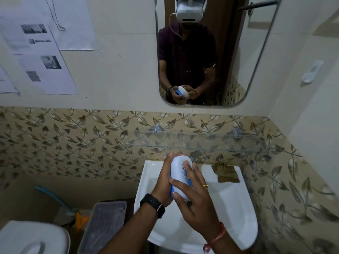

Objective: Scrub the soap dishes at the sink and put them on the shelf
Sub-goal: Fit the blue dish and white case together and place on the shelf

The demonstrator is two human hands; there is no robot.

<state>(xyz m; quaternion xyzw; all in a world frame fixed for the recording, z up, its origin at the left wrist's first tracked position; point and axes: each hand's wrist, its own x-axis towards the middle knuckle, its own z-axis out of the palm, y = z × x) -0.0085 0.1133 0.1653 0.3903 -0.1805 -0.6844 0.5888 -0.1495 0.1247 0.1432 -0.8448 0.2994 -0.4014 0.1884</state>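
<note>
I hold the soap dish [178, 173] over the sink [233, 208], toward its 11 o'clock corner. My left hand [164, 182] cups it from 9 o'clock, fingers curled round the far end. My right hand [198, 197] grips it from 4 o'clock (fingers spread over the white shell, thumb at its near edge). The glass shelf [192, 143] hangs at 12 o'clock, and a brown cloth [226, 173] lies at 3.

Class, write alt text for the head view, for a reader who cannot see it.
Two hands hold a white soap dish over a white sink: the left hand grips its left side, the right hand clasps its top. A glass shelf spans the leaf-patterned tiles above, below a mirror.
</note>
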